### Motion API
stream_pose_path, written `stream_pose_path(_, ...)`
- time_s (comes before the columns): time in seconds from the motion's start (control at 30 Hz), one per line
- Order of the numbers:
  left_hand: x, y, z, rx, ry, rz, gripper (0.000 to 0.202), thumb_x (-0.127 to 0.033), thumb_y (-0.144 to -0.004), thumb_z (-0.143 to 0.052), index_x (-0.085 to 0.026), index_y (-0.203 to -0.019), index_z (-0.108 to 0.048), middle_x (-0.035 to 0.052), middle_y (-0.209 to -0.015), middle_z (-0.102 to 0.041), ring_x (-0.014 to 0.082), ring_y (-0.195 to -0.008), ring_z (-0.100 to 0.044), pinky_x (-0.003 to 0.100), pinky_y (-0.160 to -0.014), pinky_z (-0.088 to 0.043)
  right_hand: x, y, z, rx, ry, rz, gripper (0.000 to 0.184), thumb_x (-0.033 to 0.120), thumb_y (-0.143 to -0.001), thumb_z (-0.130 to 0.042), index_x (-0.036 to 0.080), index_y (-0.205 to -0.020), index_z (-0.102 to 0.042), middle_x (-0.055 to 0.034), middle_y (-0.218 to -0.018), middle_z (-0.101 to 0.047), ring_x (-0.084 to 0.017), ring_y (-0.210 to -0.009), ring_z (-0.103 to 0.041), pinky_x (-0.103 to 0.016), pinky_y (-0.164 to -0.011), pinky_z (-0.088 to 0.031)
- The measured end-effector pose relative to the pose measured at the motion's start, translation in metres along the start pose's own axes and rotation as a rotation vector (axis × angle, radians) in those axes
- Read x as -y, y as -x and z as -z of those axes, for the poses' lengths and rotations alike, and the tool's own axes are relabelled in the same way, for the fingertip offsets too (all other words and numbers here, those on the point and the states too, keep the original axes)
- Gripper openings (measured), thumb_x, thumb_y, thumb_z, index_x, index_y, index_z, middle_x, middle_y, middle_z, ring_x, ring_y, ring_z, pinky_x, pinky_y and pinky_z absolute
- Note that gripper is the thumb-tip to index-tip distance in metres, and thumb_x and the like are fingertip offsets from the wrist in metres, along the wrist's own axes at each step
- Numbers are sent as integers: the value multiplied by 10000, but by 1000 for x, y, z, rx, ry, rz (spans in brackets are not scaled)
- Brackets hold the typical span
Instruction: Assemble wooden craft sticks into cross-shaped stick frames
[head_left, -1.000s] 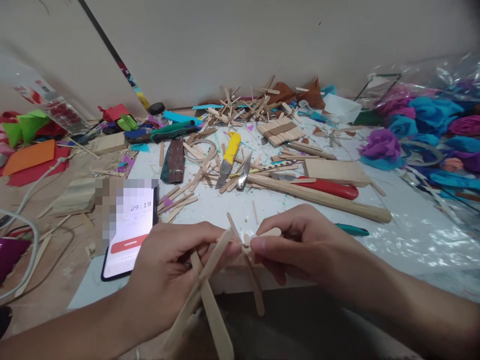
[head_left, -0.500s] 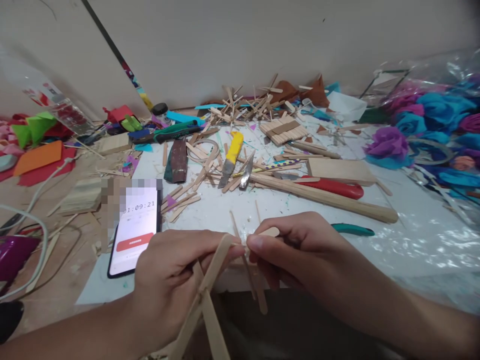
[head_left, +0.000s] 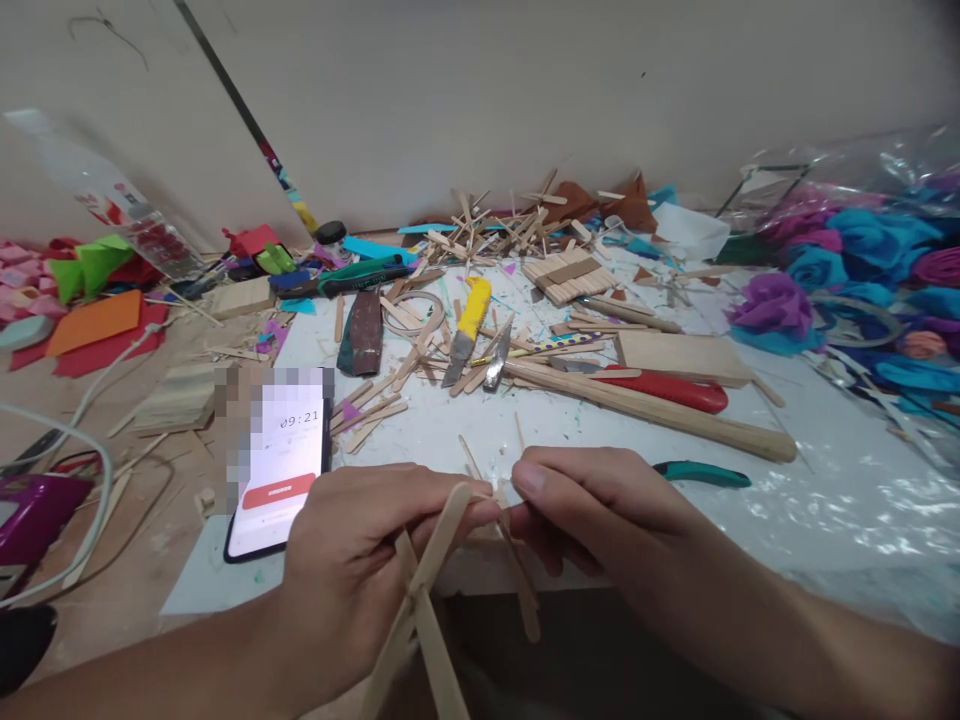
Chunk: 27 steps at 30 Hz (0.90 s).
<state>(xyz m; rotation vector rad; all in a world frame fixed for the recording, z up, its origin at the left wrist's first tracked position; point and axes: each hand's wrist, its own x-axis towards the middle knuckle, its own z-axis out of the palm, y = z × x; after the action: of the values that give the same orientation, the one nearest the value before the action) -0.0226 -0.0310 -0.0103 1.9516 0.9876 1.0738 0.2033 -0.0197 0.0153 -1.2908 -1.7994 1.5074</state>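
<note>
1. The left hand [head_left: 360, 570] is closed around a joined pair of flat pale wooden craft sticks [head_left: 435, 545]. Its thumb and forefinger pinch the upper tip of the longer stick.
2. These 2 sticks cross just under the left hand's fingers. The longer one has its long axis running from upper right, at the fingertips, down to lower left toward the person.
3. The right hand [head_left: 600, 510] is narrowed to a pinch, thumb on top, on the upper end of a third flat wooden craft stick [head_left: 525, 590]. That stick hangs down and slightly right, below the desk edge.
4. The fingertips of both hands nearly meet, so the stick tops lie between them at the near edge of the white desk [head_left: 450, 420]. Both hands are equally close.
5. A phone with a lit white screen [head_left: 281, 460] lies just left of the left hand. Teal-handled pliers [head_left: 701, 473] lie beyond the right hand. A long round wooden dowel [head_left: 652, 405] and a yellow utility knife [head_left: 469, 320] lie farther back among loose sticks.
</note>
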Motion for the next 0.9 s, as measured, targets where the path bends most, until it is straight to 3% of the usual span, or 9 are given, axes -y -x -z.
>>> stream_pose_path(0.13,2,0,-1,-37,-8,39,327,-120,-937,-750,-384,-1119,-811,-44,-969,-841,134,-763,-767,202,-673,-576,-1,-1,-1,-16,-18,-42,502,456,-1106,-396,214,-691,-546,37,-663,-531,-131,-634,-480,-276,-606,-364)
stream_pose_path(0.27,-5,-10,0,-6,-5,100,115,-196,-946,-753,-270,-949,-841,-4,-841,-835,140,-654,-736,207,-575,-543,-1,-5,-1,-41,-88,-128,497,450,-1079,-434,210,-666,-570,35,-616,-510,-133,-579,-415,-291,-549,-311)
stream_pose_path(0.37,-7,-15,1,27,-7,114,123,-242,-963,-731,-234,-884,-825,18,-810,-826,141,-607,-701,217,-544,-518,1,-7,-1,-45,-135,-142,483,434,-1067,-447,207,-658,-569,36,-598,-491,-129,-551,-375,-290,-527,-288)
stream_pose_path(0.5,-3,-16,0,-1,9,158,77,-314,-931,-767,-256,-951,-812,1,-750,-783,140,-573,-637,235,-545,-500,1,-8,2,-59,-171,-107,494,451,-1062,-474,202,-647,-567,30,-598,-508,-124,-540,-362,-291,-518,-276)
stream_pose_path(0.63,-2,-20,-3,-45,123,327,221,-380,-866,-816,-258,-1044,-763,-35,-655,-673,128,-539,-563,212,-489,-453,-2,-8,14,-102,-76,-63,519,505,-1055,-492,205,-643,-588,20,-595,-514,-138,-569,-421,-286,-552,-320)
stream_pose_path(0.7,-2,-22,-3,-40,228,417,256,-373,-884,-791,-267,-1100,-703,-32,-737,-676,132,-607,-595,201,-530,-482,-3,-10,23,-132,2,-48,521,542,-1031,-530,209,-635,-586,12,-598,-522,-147,-577,-432,-293,-556,-323)
stream_pose_path(0.8,-1,-21,-3,1,324,444,257,-336,-948,-707,-290,-1164,-576,-24,-878,-668,126,-695,-592,199,-615,-501,-4,-13,33,-144,78,-48,525,592,-976,-609,218,-614,-542,13,-598,-497,-153,-575,-405,-304,-548,-301)
stream_pose_path(0.9,0,-18,-1,76,308,432,141,-345,-1028,-580,-288,-1120,-488,-34,-849,-610,132,-704,-552,206,-622,-468,-6,-17,39,-140,171,-35,541,619,-975,-589,224,-616,-503,22,-598,-463,-157,-582,-392,-307,-542,-279)
